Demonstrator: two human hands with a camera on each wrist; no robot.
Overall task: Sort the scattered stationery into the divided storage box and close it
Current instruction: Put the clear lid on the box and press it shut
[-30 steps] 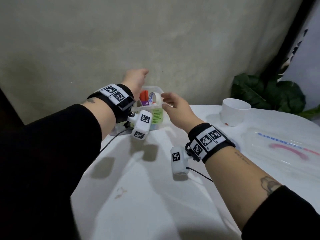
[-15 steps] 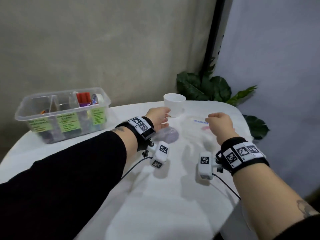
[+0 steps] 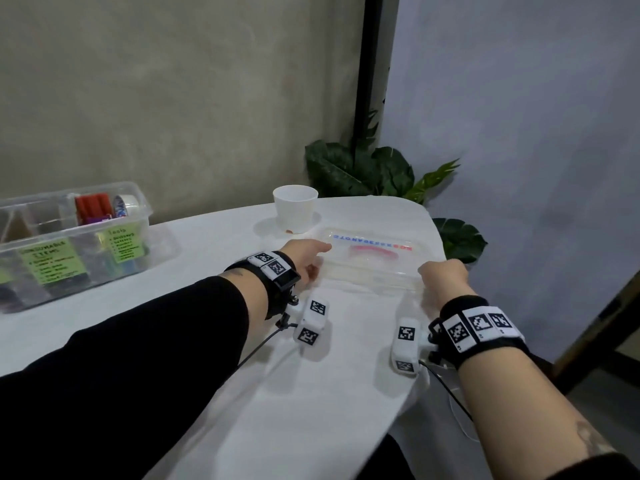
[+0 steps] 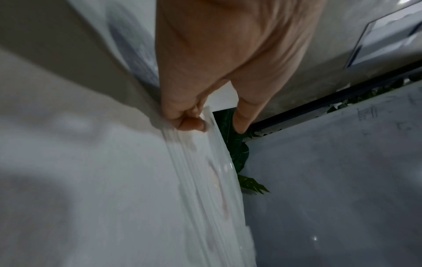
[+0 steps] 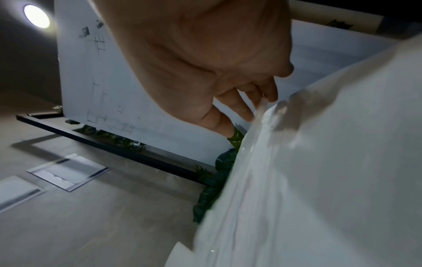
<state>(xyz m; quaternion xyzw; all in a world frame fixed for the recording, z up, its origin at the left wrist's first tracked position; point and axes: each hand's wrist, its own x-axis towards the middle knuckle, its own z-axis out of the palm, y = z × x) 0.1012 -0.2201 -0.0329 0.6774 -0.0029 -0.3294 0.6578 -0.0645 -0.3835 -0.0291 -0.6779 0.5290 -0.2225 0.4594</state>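
Observation:
The clear divided storage box [image 3: 104, 226] stands open at the far left of the white table, with green labels on its front, red markers [image 3: 91, 207] and a tape roll [image 3: 124, 204] inside. Its clear lid [image 3: 370, 261] lies flat near the table's right end, printed with blue and red letters. My left hand [image 3: 304, 258] grips the lid's near left edge; in the left wrist view the fingers [image 4: 191, 122] curl onto the lid [image 4: 205, 171]. My right hand [image 3: 443, 275] grips the near right corner, its fingers [image 5: 248, 110] hooked around the lid's rim [image 5: 251, 171].
A white cup [image 3: 295, 208] stands just behind the lid's left corner. A leafy plant [image 3: 363, 171] sits behind the table against the wall. The table's rounded right edge [image 3: 433, 230] runs close beside the lid and my right hand.
Both hands left the storage box and moved right across the table to the lid, where they now grip its near edge. The head view swung right with them.

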